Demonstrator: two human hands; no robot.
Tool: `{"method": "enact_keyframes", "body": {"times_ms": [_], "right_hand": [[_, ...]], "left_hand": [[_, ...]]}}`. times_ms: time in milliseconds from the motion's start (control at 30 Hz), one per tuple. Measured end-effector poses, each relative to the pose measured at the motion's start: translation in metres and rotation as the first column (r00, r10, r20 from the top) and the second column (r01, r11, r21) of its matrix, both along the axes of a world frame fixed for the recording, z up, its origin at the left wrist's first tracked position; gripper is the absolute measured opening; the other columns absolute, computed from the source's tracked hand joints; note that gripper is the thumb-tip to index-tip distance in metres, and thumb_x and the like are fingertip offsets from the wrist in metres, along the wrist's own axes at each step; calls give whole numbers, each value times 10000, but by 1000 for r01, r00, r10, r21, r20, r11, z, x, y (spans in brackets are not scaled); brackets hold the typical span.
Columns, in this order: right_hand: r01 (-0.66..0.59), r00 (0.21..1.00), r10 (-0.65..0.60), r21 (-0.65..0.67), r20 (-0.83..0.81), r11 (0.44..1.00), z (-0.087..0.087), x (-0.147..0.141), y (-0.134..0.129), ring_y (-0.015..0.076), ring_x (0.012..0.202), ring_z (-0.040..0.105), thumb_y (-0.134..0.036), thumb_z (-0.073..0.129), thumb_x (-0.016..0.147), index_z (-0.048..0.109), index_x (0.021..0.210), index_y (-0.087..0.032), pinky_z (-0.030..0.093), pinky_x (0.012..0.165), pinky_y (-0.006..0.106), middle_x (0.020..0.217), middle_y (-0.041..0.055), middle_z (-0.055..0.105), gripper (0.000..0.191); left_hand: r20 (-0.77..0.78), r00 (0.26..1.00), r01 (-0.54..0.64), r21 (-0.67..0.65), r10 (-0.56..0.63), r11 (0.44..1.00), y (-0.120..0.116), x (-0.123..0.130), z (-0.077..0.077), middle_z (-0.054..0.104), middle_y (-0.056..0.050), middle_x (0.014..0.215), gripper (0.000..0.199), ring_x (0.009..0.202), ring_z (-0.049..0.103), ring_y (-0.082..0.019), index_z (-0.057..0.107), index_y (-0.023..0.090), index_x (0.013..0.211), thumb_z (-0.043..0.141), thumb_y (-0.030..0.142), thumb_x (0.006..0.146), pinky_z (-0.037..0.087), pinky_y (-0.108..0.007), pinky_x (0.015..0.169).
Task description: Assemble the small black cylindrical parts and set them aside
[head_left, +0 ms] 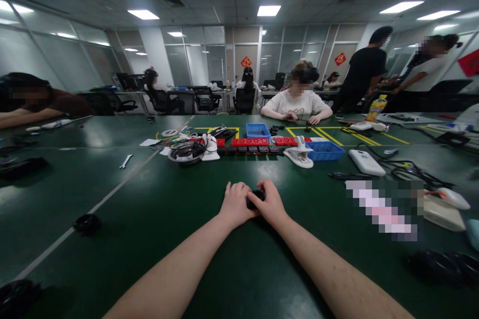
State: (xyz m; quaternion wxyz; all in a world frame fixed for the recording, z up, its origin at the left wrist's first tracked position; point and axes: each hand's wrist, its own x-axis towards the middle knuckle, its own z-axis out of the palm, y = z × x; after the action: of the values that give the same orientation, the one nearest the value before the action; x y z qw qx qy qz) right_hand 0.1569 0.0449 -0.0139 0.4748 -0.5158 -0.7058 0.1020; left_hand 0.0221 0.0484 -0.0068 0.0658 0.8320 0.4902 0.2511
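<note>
Both of my hands meet at the middle of the green table (179, 264), around a small black object (256, 199) that is partly hidden by the fingers. My left hand (236, 205) lies against its left side, fingers bent over and close together. From the right, my right hand (270, 203) curls its thumb and fingers about the same object. Beyond the hands stand red and black socket strips (254, 145), a metal bowl of dark cables (187, 153) and a white clamp-like piece (300, 153).
Blue trays (325, 150) stand behind the clamp piece. A wrench (126, 161) and a black coil (87, 224) are at left. A white box (366, 162), cables and more black coils (441, 266) are at right. A person (297, 99) sits opposite.
</note>
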Motion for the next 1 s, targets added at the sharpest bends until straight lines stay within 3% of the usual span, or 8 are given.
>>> {"method": "enact_keyframes", "body": {"times_ms": [133, 333, 567, 733, 867, 1000], "right_hand": [[-15, 999, 15, -12, 42, 1000, 2, -1, 1, 193, 703, 484, -374, 602, 705, 528, 698, -180, 416, 650, 338, 714, 29, 507, 207], [-107, 992, 105, 21, 66, 994, 9, 1, -4, 210, 784, 501, -280, 543, 752, 637, 809, -190, 406, 730, 372, 774, 50, 566, 143], [-281, 957, 275, 74, 89, 957, 11, 1, -7, 192, 848, 533, -73, 418, 662, 649, 720, -230, 394, 830, 367, 784, -1, 650, 286], [-304, 951, 297, 92, 83, 948, 14, -1, -12, 203, 889, 525, -131, 445, 698, 616, 690, -218, 389, 853, 374, 812, 16, 628, 192], [-249, 968, 243, 100, 70, 963, 15, -2, -13, 225, 954, 498, -269, 485, 769, 596, 883, -208, 375, 871, 394, 968, 60, 582, 170], [-167, 985, 163, 83, 61, 982, 7, -1, -6, 241, 965, 493, -344, 492, 789, 551, 983, -191, 378, 868, 410, 1002, 82, 566, 254]], "left_hand": [[20, 1000, 16, -15, -16, 1000, 3, 0, -2, 509, -32, 886, 361, 934, 483, -256, 547, 190, 822, 722, 372, 564, 215, -490, 1002], [55, 987, 153, -49, -151, 987, 8, -8, 0, 529, -42, 962, 442, 952, 481, -233, 573, 177, 957, 720, 341, 574, 397, -345, 878], [83, 964, 262, -95, -254, 961, 14, -16, -2, 551, -27, 996, 354, 973, 497, -220, 620, 206, 920, 713, 338, 605, 406, -304, 875], [72, 958, 284, -120, -277, 951, 17, -15, -5, 560, -17, 1018, 350, 984, 501, -239, 617, 227, 924, 708, 347, 608, 394, -344, 881], [71, 966, 256, -128, -249, 958, 16, -13, -4, 515, -44, 1128, 615, 1028, 482, -265, 491, 237, 1128, 720, 409, 583, 375, -393, 898], [56, 974, 226, -135, -220, 965, 12, -11, -3, 464, -75, 1195, 759, 1090, 442, -283, 415, 222, 1186, 729, 478, 545, 345, -413, 931]]}}
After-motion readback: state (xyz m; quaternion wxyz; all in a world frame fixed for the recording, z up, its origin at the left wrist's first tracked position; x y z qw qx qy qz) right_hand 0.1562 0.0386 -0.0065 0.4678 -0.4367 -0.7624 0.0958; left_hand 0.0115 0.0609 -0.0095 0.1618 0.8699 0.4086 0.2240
